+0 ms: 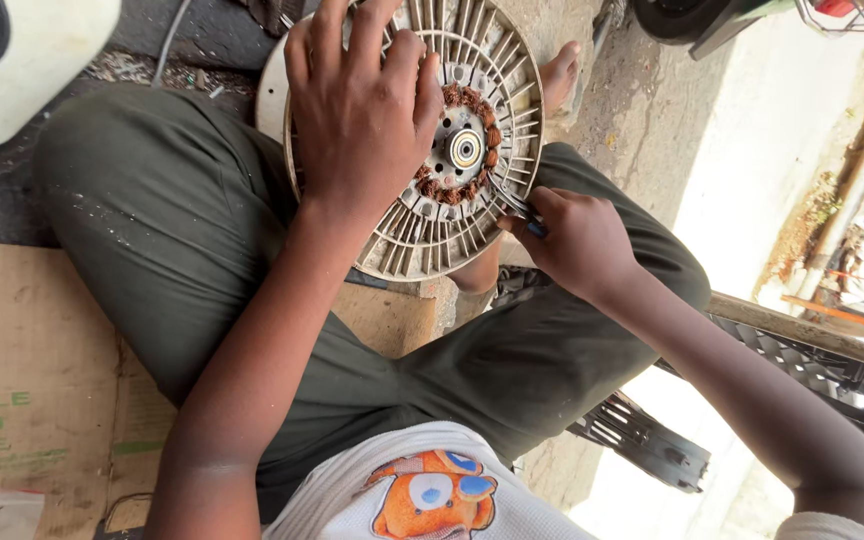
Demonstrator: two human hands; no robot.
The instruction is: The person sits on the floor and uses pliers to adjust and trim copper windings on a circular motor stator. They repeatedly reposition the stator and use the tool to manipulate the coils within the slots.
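A round, pale, ribbed motor disc (472, 225) with rusty brown copper windings around a metal hub (465, 149) stands tilted between my knees. My left hand (357, 105) lies spread over its left half, fingers gripping the ribs and rim. My right hand (577, 240) is closed around a thin metal tool with a blue grip (524, 215); the tool's tip touches the disc just below and to the right of the windings. My legs in dark green trousers (167, 215) frame the disc.
A flattened cardboard sheet (27, 370) lies under my left leg. A white plastic container (27, 60) stands at top left. Black plastic grilles (642, 440) and a wooden bar (802, 330) sit at right. My bare foot (559, 72) rests beyond the disc on concrete.
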